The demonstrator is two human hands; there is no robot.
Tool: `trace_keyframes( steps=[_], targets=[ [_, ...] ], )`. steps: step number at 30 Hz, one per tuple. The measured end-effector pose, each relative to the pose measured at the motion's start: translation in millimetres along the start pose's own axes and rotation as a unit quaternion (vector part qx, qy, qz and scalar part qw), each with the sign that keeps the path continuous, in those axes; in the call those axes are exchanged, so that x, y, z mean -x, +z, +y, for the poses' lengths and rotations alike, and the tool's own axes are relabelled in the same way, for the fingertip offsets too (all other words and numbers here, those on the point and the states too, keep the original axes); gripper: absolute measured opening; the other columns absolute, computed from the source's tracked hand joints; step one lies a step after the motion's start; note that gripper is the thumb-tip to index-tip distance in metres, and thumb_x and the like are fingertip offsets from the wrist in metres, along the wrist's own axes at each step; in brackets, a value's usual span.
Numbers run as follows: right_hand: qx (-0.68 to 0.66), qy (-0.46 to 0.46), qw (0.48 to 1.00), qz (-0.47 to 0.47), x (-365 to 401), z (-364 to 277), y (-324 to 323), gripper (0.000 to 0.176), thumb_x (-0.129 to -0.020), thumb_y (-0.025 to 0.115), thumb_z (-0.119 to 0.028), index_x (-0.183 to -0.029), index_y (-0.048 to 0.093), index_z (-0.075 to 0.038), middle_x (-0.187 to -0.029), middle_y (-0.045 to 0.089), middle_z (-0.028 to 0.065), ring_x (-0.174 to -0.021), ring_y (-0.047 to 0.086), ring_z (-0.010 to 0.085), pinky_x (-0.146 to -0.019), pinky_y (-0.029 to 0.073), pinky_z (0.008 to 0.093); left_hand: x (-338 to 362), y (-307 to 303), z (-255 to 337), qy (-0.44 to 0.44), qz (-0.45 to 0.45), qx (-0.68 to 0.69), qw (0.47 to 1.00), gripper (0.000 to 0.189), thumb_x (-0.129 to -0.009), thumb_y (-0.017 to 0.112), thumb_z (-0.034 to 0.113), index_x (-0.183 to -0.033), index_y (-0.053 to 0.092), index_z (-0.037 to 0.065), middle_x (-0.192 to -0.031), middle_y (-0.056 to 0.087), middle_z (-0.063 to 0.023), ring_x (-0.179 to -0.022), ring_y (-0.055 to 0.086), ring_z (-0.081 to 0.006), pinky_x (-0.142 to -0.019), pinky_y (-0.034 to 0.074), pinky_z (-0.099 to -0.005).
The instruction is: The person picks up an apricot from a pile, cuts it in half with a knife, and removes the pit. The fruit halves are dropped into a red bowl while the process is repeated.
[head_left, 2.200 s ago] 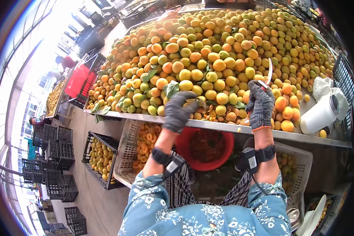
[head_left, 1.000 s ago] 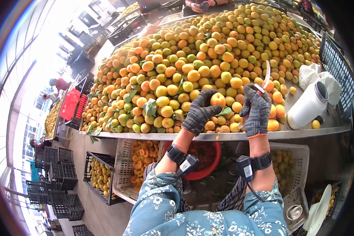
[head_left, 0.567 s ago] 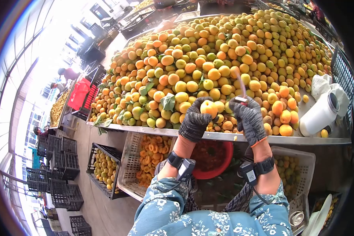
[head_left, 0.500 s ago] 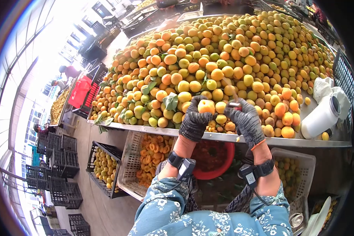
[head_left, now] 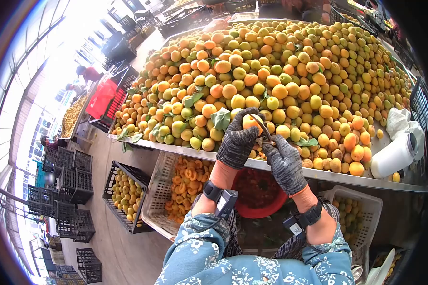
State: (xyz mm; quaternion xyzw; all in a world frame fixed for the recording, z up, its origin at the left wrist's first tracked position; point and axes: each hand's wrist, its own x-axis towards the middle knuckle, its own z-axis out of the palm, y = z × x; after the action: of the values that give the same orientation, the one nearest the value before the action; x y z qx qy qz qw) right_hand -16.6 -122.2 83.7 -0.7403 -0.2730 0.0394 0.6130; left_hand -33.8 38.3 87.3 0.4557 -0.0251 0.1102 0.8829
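This looks like a fruit-processing shed. Fruit (head_left: 290, 71) is heaped across a metal-edged worktop (head_left: 361, 180), and stacked black crates (head_left: 69, 190) stand on the floor (head_left: 119, 249).

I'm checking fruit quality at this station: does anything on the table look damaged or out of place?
A few fruits near the table's front edge, beyond the right hand, look dull brown among orange ones, perhaps bruised. At the left, leaves droop over the edge.
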Motion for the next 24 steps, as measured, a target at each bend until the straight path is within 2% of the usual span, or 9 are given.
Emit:
trace_keyframes(
  steps=[2, 6, 8, 11, 13, 17, 19, 21, 24],
  targets=[
    [0.037, -0.029, 0.999, 0.004, -0.1, 1.7, 1.3, 0.017, -0.093, 0.057, -0.019, -0.096, 0.059, -0.002, -0.062, 0.058, 0.0073, -0.054, 0.056, 0.0168, -0.051, 0.044, 0.0311, 1.0, -0.5, 1.7, -0.005, 0.0, 0.012, 1.0, 0.055, -0.076, 0.075, 0.012, -0.122, 0.047, 0.002, -0.112, 0.058, -0.0135, -0.103, 0.059, -0.0246, -0.092, 0.049, -0.0347],
    [0.052, -0.018, 0.999, -0.001, -1.3, -4.3, 4.3, 0.019, -0.093, 0.056, -0.017, -0.099, 0.058, 0.0, -0.068, 0.062, 0.0125, -0.06, 0.062, 0.0237, -0.055, 0.046, 0.0351, 2.9, 1.5, 1.5, -0.013, 0.002, 0.033, 0.999, 0.053, -0.076, 0.075, 0.012, -0.12, 0.048, 0.001, -0.111, 0.058, -0.0139, -0.104, 0.059, -0.0257, -0.092, 0.049, -0.0356],
    [0.079, -0.028, 0.996, 0.009, -3.0, -5.0, 6.6, 0.022, -0.093, 0.056, -0.016, -0.103, 0.058, 0.002, -0.078, 0.066, 0.0179, -0.071, 0.066, 0.0288, -0.061, 0.049, 0.037, 4.5, 7.5, 2.7, -0.017, 0.001, 0.051, 0.999, 0.052, -0.076, 0.075, 0.012, -0.119, 0.049, 0.001, -0.11, 0.059, -0.0135, -0.104, 0.059, -0.026, -0.092, 0.049, -0.036],
    [0.04, -0.04, 0.998, 0.034, -4.7, -11.3, 8.3, 0.026, -0.093, 0.055, -0.016, -0.111, 0.058, 0.002, -0.085, 0.068, 0.0199, -0.079, 0.068, 0.0297, -0.068, 0.051, 0.0368, 7.3, 15.0, 3.9, -0.017, -0.015, 0.002, 1.0, 0.049, -0.077, 0.074, 0.016, -0.117, 0.05, 0.002, -0.106, 0.061, -0.012, -0.102, 0.059, -0.0237, -0.09, 0.049, -0.034],
    [0.035, -0.025, 0.999, 0.025, -4.9, -9.3, 7.1, 0.027, -0.093, 0.055, -0.016, -0.114, 0.058, 0.002, -0.086, 0.068, 0.02, -0.08, 0.068, 0.0293, -0.069, 0.051, 0.0364, 7.7, 14.0, -0.6, -0.003, -0.007, -0.046, 0.999, 0.048, -0.078, 0.075, 0.022, -0.115, 0.05, 0.003, -0.104, 0.064, -0.0112, -0.099, 0.062, -0.0207, -0.087, 0.052, -0.0321],
    [0.021, -0.011, 1.0, 0.007, -2.6, -3.9, 6.8, 0.031, -0.093, 0.056, -0.017, -0.118, 0.057, 0.002, -0.088, 0.068, 0.0193, -0.082, 0.069, 0.0284, -0.071, 0.052, 0.036, 8.0, 11.2, 0.3, 0.011, -0.004, -0.054, 0.998, 0.048, -0.078, 0.075, 0.021, -0.115, 0.051, 0.003, -0.102, 0.063, -0.0094, -0.096, 0.063, -0.0197, -0.086, 0.052, -0.0316],
    [0.03, -0.006, 1.0, 0.005, -2.2, -5.8, 8.8, 0.033, -0.092, 0.056, -0.017, -0.121, 0.056, -0.002, -0.09, 0.068, 0.0197, -0.084, 0.068, 0.0306, -0.072, 0.051, 0.0378, 9.6, 12.4, 2.2, 0.011, 0.002, -0.035, 0.999, 0.05, -0.077, 0.075, 0.021, -0.117, 0.05, 0.003, -0.101, 0.063, -0.0088, -0.094, 0.063, -0.0195, -0.084, 0.053, -0.0318],
    [0.039, -0.001, 0.999, 0.003, -1.8, -8.0, 11.8, 0.035, -0.091, 0.057, -0.017, -0.124, 0.054, -0.005, -0.092, 0.068, 0.02, -0.087, 0.067, 0.0327, -0.072, 0.051, 0.0396, 11.2, 14.2, 4.3, -0.003, 0.025, 0.007, 1.0, 0.053, -0.075, 0.075, 0.021, -0.118, 0.05, 0.001, -0.102, 0.059, -0.0092, -0.096, 0.059, -0.02, -0.088, 0.049, -0.0308],
    [0.042, -0.024, 0.998, 0.029, -1.2, -7.7, 19.3, 0.033, -0.091, 0.056, -0.019, -0.121, 0.055, -0.006, -0.088, 0.067, 0.02, -0.083, 0.066, 0.0356, -0.071, 0.05, 0.0419, 10.9, 9.3, 1.0, 0.003, 0.018, 0.083, 0.996, 0.05, -0.081, 0.071, 0.019, -0.122, 0.049, 0.002, -0.105, 0.059, -0.011, -0.098, 0.06, -0.0242, -0.086, 0.052, -0.0347]
  ],
)
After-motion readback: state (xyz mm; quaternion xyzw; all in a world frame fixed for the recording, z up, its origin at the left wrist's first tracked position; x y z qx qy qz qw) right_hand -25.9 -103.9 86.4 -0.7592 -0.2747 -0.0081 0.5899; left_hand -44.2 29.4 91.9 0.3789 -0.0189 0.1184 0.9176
